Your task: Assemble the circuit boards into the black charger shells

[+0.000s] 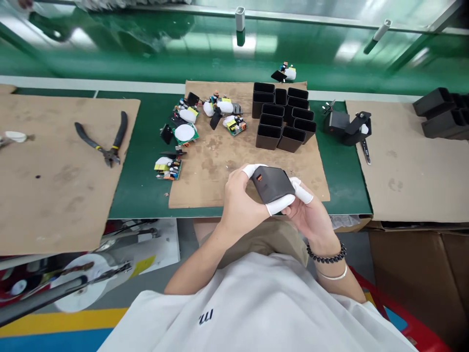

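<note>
Between my two hands, just above the front of the cardboard sheet, is a black plastic charger housing [274,185] with a small orange-lined port opening in its end. My left hand [242,198] grips it from the left, finger and thumb in white finger cots. My right hand [308,210], also in finger cots, holds its right side. Several circuit board assemblies [186,132] with white blobs and yellow tape lie to the left on the cardboard and mat. Beyond my hands stands a cluster of open-topped black housings [269,136].
Yellow-marked cutting pliers [108,152] lie on the left cardboard [54,195]. At the right are two black units with boards [337,123], tweezers [366,152] and more black housings [445,122]. One circuit board [287,73] sits on the green surface behind.
</note>
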Demonstrator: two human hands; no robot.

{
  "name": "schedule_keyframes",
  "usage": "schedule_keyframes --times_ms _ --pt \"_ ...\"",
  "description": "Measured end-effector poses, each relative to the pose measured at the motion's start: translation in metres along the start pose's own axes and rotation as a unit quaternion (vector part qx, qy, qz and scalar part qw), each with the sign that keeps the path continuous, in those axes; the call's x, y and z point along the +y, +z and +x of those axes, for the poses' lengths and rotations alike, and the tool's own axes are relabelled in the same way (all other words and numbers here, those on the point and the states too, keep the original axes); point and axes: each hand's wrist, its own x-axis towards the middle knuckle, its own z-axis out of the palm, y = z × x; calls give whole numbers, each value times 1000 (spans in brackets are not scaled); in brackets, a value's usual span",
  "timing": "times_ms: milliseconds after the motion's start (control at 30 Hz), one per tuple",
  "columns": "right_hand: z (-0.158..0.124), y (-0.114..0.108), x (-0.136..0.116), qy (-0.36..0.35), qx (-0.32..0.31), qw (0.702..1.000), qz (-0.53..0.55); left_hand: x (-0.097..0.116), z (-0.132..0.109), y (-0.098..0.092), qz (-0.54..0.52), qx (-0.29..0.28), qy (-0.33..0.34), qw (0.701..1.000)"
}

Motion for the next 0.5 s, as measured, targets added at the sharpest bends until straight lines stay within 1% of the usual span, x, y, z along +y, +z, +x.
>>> schedule_keyframes --times_ms 67,200,267,333,433,500 --pt "2 -6 -5 -15 -8 999 -36 4 1 -3 -3 -9 -26 1000" --pt "11 -12 -15 -106 38 984 -138 11 -1 -5 -1 -29 -69 997" --pt "20 -13 -17 -130 50 975 -175 15 -2 -5 2 -27 -79 996" --pt "30 -14 -18 -136 45 971 -189 19 -3 -6 6 -20 -75 997" --pt "41 -16 -15 -105 3 974 -201 25 -1 -7 26 2 -44 999" --pt "43 -16 -11 -130 3 962 -239 30 1 -8 50 20 -14 998"
